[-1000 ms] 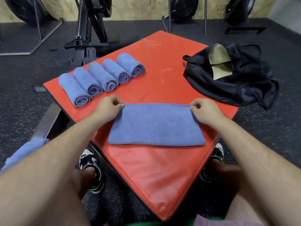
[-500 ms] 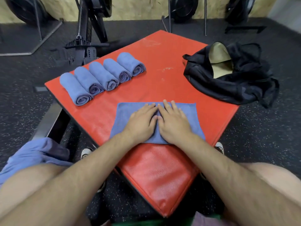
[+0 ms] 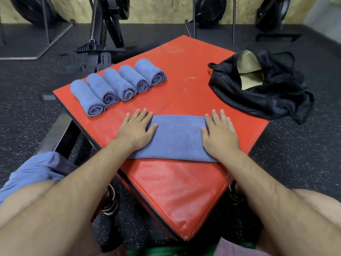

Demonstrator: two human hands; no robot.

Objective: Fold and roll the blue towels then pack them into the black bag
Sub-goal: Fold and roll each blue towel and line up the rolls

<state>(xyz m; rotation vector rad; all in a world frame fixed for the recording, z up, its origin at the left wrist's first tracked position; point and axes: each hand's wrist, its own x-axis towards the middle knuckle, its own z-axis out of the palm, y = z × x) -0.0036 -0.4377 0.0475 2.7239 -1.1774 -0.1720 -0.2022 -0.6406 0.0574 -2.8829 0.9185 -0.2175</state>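
Note:
A folded blue towel (image 3: 177,137) lies flat on the red padded mat (image 3: 184,93), close to its near edge. My left hand (image 3: 137,130) presses flat on the towel's left end, fingers straight and spread. My right hand (image 3: 219,133) presses flat on its right end the same way. Several rolled blue towels (image 3: 118,85) lie side by side in a row at the mat's back left. The black bag (image 3: 258,91) sits open at the mat's right corner, its tan lining showing.
More loose blue cloth (image 3: 35,172) rests on my left thigh. Black speckled gym floor surrounds the mat. Exercise machines (image 3: 103,30) and weight plates stand along the far wall. My shoes show under the mat's near edges.
My hands pinched the towel's far corners, then met flat at its middle. Now they have slid apart to the towel's two ends, still flat on it.

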